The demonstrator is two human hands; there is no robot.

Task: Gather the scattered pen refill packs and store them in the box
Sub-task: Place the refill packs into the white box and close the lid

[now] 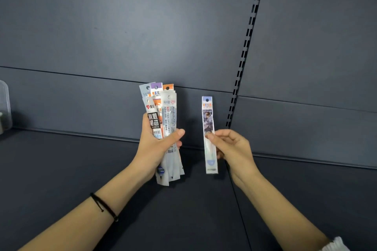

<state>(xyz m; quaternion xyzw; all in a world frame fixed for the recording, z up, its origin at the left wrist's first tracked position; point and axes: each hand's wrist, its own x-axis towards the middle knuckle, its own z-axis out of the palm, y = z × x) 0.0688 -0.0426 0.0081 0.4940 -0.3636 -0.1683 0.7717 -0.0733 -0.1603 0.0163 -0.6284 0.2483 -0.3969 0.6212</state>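
— Both hands are occupied, then?
— Yes: a bundle of refill packs (163, 112) is clasped upright in the left hand (157, 144), with the thumb laid across the front and the fingers wrapped behind. A single pack (208, 116) is pinched near its middle between thumb and fingertips of the right hand (230, 144). The hands are held apart, with the single pack near the bundle but not touching it
— How can such packs be expected to handle?
— Very light and thin, it is judged. The film sleeves look glossy, so slipping is to be feared, and the bundle is seen fanned out at its top. Some stiffness is probably lent by the refills inside, yet the sleeves would likely bend if squeezed at the ends
— Where should hold be taken?
— At the middle, across the flat faces, with the bundle squared up before it is lowered
— And the box?
— It cannot be identified with certainty. Only a clear container (4, 104) is glimpsed at the left edge of the dark shelf (61, 169), well apart from the hands, and a slotted rail (246, 43) is seen on the wall behind
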